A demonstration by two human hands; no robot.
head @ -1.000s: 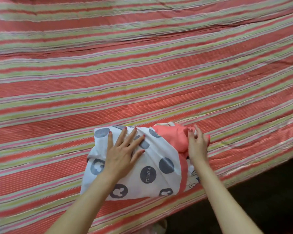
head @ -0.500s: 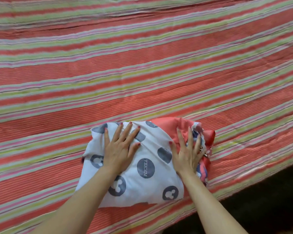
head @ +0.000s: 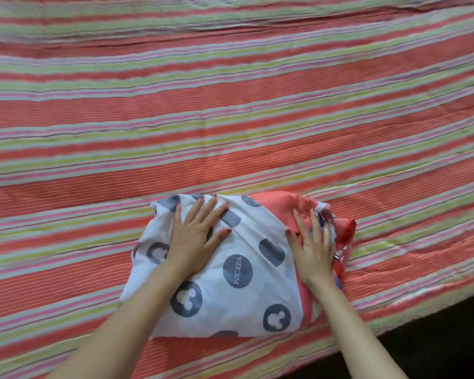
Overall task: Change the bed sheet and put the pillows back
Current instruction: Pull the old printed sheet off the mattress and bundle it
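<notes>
Both hands now lie flat, fingers spread, gripping nothing: left hand (head: 193,236) unchanged, right hand (head: 314,246) moved from the edge onto the folded white cotton sheet with grey Mickey dots and red trim (head: 238,272). It rests near the bed's front edge on the red-and-green striped cover (head: 230,113). Spreading looks barely begun; no pillows in view.

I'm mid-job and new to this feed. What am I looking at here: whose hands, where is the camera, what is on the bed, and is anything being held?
There is no machine: a person works with bare hands, and the single camera sits on their head, looking forward and down. The striped bed sheet covers the bed. Near its front edge lies a folded white cloth with grey Mickey dots and a red part on its right. The left hand lies flat on the white part, fingers spread. The right hand presses flat on the red edge. Nothing is gripped; both hands only press.
</notes>
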